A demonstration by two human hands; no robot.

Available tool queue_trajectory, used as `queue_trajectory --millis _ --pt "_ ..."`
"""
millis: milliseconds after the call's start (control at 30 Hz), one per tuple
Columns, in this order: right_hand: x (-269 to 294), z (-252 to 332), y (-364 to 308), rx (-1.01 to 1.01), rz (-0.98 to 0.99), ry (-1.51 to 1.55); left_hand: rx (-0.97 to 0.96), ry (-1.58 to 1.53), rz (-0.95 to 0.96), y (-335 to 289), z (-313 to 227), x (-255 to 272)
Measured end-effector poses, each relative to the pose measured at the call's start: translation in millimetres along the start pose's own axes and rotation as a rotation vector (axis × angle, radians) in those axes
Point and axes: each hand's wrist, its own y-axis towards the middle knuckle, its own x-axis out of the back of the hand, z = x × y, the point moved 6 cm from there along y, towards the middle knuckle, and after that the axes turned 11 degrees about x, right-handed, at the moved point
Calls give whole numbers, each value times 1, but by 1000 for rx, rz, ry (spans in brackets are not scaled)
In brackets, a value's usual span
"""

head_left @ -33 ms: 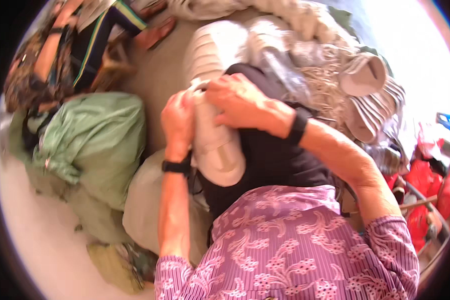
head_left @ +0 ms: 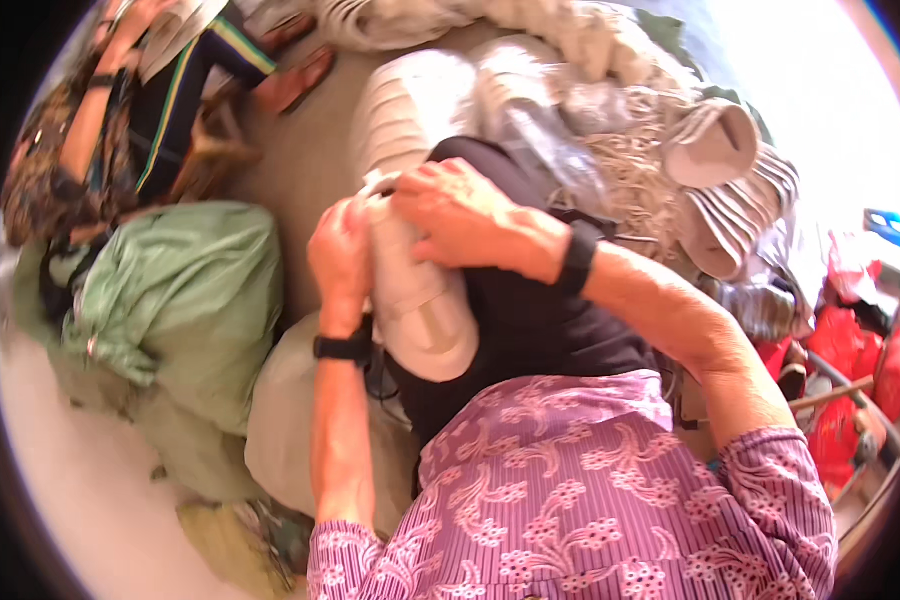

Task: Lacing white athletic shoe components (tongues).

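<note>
A pale shoe [head_left: 428, 325] rests along my dark-clothed lap, its rounded toe toward me. At its far, heel end, my left hand [head_left: 340, 255] grips the left edge with closed fingers. Bent over the opening from the right is my right hand [head_left: 470, 212], its fingertips pinching the rim near the left hand. Whether something small is between those fingers cannot be made out. Just beyond both hands lies a long row of nested pale shoe pieces [head_left: 415, 110].
Plastic partly covers a second nested row [head_left: 515, 75], beside a heap of pale cords [head_left: 635, 150]. Sole-shaped pieces [head_left: 720, 225] lean at right, near red bags [head_left: 840, 345]. A green sack [head_left: 220, 310] stands left. Beyond it, another person's hand [head_left: 148, 14] holds a pale piece [head_left: 180, 38].
The whole view has shifted slightly, so my hands and the shoe appear a little lower and further left. My grip looks the same. The other person's forearm and pale piece show more.
</note>
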Motion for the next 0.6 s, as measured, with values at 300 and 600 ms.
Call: queue_trajectory --millis 300,600 --pt "25 -139 -149 -601 -648 188 103 -50 -23 3 29 -7" --pt "-22 -203 -356 -1350 16 -164 121 -27 16 7 28 -11"
